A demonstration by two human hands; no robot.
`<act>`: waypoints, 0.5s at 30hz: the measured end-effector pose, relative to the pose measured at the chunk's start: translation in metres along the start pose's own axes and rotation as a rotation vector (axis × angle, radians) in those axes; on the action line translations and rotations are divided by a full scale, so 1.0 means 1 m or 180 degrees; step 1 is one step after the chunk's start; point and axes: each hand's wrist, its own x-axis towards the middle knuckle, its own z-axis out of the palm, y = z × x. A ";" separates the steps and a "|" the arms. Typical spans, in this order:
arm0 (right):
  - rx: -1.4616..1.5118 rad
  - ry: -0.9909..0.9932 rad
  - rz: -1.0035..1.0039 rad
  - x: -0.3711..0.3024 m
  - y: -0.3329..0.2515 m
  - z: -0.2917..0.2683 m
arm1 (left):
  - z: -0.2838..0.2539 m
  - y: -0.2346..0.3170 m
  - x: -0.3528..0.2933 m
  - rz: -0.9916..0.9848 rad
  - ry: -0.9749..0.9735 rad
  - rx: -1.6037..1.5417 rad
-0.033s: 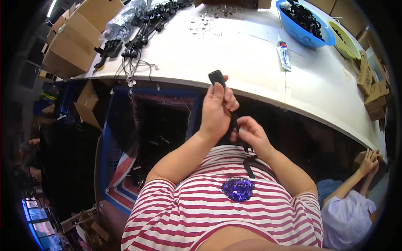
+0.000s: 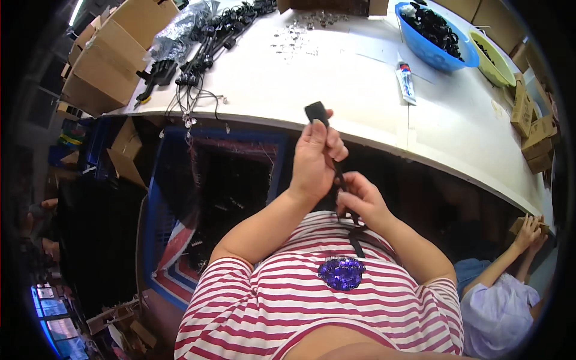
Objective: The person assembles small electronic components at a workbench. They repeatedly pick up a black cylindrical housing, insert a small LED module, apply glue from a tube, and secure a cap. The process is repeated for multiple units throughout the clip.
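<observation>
Black strap (image 2: 327, 141) (both hands) mid-air

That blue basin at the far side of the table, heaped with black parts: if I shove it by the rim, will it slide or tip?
The blue basin looks wide and low, so it would probably slide rather than tip. The black parts heap above its rim, so a sharp push may spill some. Its thin plastic wall may flex.

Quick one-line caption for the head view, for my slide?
Left hand and right hand hold a black cabled part above the white table.
</observation>
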 end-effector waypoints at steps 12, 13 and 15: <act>-0.5505 0.3599 0.0182 -0.092 -0.172 -0.201 | -0.055 0.109 0.082 0.2461 0.0074 0.5377; -0.5915 0.3850 0.0684 -0.093 -0.179 -0.223 | -0.079 0.134 0.105 0.2858 0.0325 0.5839; -0.6006 0.4010 0.1021 -0.095 -0.182 -0.264 | -0.109 0.183 0.135 0.2860 0.1285 0.6845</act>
